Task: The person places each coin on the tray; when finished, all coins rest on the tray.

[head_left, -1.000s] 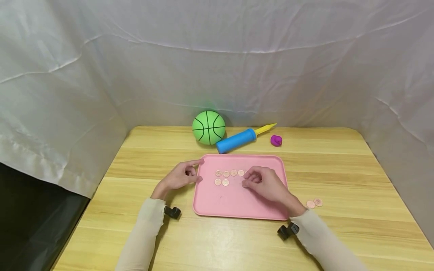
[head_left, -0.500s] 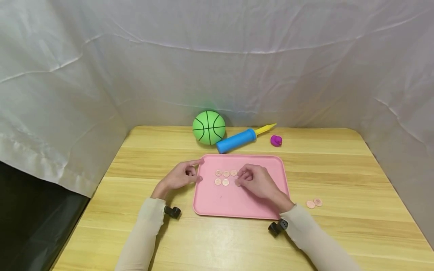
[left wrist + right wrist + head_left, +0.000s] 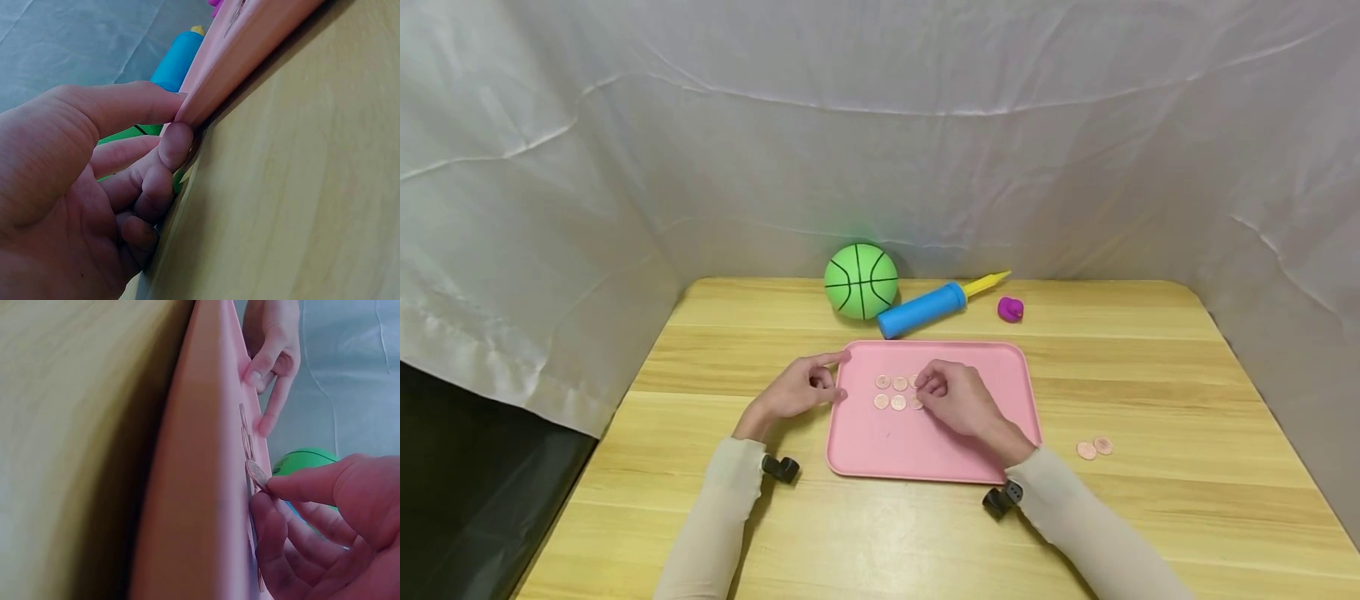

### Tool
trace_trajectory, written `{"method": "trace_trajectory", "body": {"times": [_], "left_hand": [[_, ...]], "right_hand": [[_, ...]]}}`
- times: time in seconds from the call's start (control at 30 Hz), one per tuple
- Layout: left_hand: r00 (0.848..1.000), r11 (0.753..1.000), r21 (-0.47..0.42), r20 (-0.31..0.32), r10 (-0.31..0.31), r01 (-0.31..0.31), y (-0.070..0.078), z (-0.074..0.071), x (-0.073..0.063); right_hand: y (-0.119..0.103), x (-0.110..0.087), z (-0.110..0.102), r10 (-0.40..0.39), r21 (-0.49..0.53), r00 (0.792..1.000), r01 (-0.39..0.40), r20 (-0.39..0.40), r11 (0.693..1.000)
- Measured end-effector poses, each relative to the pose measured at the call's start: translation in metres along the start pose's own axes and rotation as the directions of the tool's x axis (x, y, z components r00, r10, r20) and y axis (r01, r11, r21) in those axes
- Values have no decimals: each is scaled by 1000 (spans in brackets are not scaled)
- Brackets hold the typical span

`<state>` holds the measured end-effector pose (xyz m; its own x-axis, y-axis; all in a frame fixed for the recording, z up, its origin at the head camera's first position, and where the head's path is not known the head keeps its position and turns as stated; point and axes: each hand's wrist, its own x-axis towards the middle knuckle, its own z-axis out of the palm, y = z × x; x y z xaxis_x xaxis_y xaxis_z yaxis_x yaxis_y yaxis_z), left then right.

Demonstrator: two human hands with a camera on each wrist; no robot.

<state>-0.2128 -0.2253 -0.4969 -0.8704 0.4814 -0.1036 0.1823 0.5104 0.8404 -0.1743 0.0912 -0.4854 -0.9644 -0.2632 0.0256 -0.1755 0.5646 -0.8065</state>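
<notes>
My left hand [image 3: 797, 389] holds the left edge of a pink tray [image 3: 887, 454]. In the left wrist view the thumb lies over the rim and a finger bends beneath it. Two short rows of copper-coloured coins [image 3: 898, 402] lie on the tray. At the right end of the front row, my right hand [image 3: 958, 400] pinches a coin [image 3: 257, 474] between thumb and fingers. The right wrist view shows this coin tilted, close to the tray surface. Part of the back row is hidden behind my right hand.
Two more coins [image 3: 1094, 447] lie on the wooden table [image 3: 1172, 375] to the right of the tray. Behind the tray are a green ball [image 3: 861, 282], a blue pump [image 3: 925, 310] with a yellow nozzle, and a small purple rubber duck [image 3: 1011, 309]. A pale curtain [image 3: 925, 167] hangs behind.
My right hand has moved left across the tray, bringing its coin to the end of the front row. It now covers the right end of the back row. My left hand stays put.
</notes>
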Motion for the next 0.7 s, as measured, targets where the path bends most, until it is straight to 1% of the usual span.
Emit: {"method": "trace_trajectory", "body": {"times": [0.13, 0.4, 0.57, 0.7], "left_hand": [[1000, 1000, 9, -1, -2, 2, 0, 0, 1], [1000, 1000, -7, 3, -3, 3, 0, 1, 0], [1000, 1000, -3, -6, -18, 18, 2, 1, -1], [1000, 1000, -6, -1, -17, 17, 0, 0, -1]], "right_hand": [[1, 0, 0, -1, -23, 1000, 0, -12, 1000], [0, -5, -6, -6, -49, 999, 4, -36, 999], [-2, -12, -14, -3, -37, 999, 2, -47, 999], [-2, -23, -23, -17, -26, 998, 15, -66, 1000]]}}
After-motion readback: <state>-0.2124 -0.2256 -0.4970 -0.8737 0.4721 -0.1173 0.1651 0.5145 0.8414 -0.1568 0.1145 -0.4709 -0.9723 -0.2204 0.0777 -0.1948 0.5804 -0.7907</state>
